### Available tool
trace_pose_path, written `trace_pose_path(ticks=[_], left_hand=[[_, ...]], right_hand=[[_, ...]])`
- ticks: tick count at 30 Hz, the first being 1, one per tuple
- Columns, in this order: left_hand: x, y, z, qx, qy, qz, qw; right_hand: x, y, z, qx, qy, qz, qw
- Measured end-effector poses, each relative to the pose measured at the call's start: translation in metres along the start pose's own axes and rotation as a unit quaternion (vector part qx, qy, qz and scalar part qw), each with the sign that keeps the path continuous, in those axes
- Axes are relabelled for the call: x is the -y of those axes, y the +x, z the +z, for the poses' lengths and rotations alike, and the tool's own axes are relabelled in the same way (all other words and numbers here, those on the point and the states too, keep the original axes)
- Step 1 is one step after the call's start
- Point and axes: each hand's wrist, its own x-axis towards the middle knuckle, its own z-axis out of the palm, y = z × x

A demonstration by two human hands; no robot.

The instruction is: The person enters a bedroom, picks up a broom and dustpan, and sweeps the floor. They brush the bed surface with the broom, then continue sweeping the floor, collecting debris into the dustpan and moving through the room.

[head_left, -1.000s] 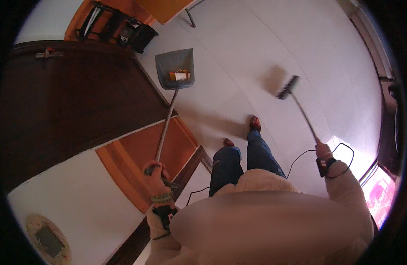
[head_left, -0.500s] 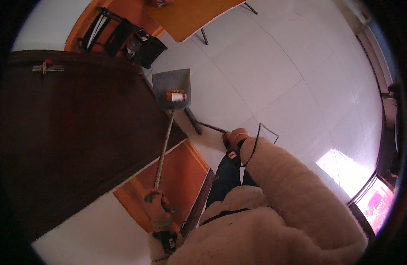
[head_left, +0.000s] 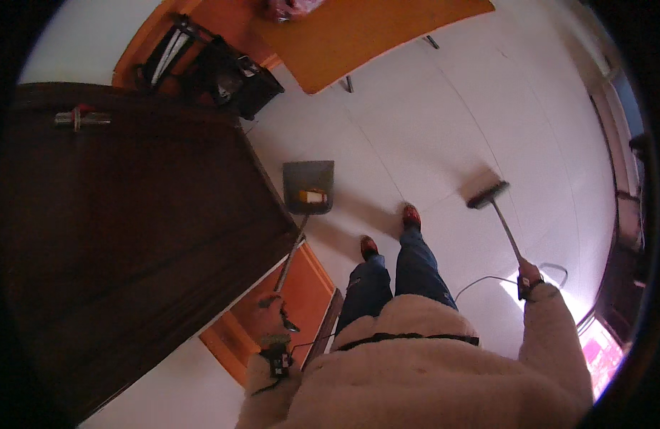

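My left hand (head_left: 272, 312) is closed around the long handle of a grey dustpan (head_left: 290, 176), whose pan is by the dark door's edge. In the pan lies a small yellow-and-white piece of litter (head_left: 313, 196). Out to the right, my right hand (head_left: 530, 272) grips the handle of a broom (head_left: 489, 194). The broom has a narrow dark head, slightly blurred, at the white tiled floor. Dark bands with small boxes and cables are on both wrists.
A dark brown door (head_left: 129, 236) with a metal handle fills the left. An orange-brown table (head_left: 373, 36) stands ahead, with a pink plastic bag (head_left: 290, 7) on it. Black folded items (head_left: 208, 71) lean by the orange wall trim. My red shoes (head_left: 411, 214) are on the floor.
My right hand has swung the broom from near the dustpan out to the right. The view has shifted, and the dustpan now appears lower and farther right.
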Motion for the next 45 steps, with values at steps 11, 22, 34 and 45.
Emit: trace_pose_path(ticks=[11,22,34,45], left_hand=[[-0.005,0.01,0.019,-0.016,-0.197,-0.319,0.927],[-0.003,0.027,0.002,0.016,-0.187,-0.351,0.917],[0.04,0.049,-0.007,0.07,-0.272,-0.261,0.924],[0.043,0.032,-0.016,0.07,-0.306,-0.247,0.917]], right_hand=[[0.328,0.008,-0.117,-0.019,-0.162,-0.297,0.941],[0.698,0.051,-0.125,0.08,-0.255,-0.418,0.868],[0.303,0.077,-0.135,-0.027,-0.124,-0.127,0.984],[0.291,-0.008,-0.093,-0.116,-0.049,-0.273,0.954]])
